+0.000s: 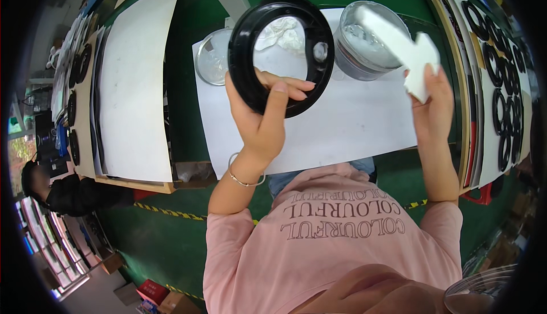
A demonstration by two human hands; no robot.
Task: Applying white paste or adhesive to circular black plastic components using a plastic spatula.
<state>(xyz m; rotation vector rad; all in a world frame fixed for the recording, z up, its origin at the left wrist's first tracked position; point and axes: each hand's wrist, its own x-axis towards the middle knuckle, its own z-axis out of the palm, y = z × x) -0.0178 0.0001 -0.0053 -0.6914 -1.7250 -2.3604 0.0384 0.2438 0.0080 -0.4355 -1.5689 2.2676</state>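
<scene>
My left hand [263, 110] grips a large black plastic ring [280, 53] by its lower rim and holds it upright above a white sheet [342, 126] on the green table. Through the ring's opening the sheet shows. My right hand [433, 106] holds a white cloth or foam piece [405, 46], lifted over an open metal tin [364, 43] of pale paste. A second round lid or tin [212, 57] lies just left of the ring.
A white board [137, 86] lies at the left with black rings along its far edge. Boards with several black rings [504, 97] stand at the right. Another person [62, 191] sits at lower left. A clear bowl [484, 294] is at lower right.
</scene>
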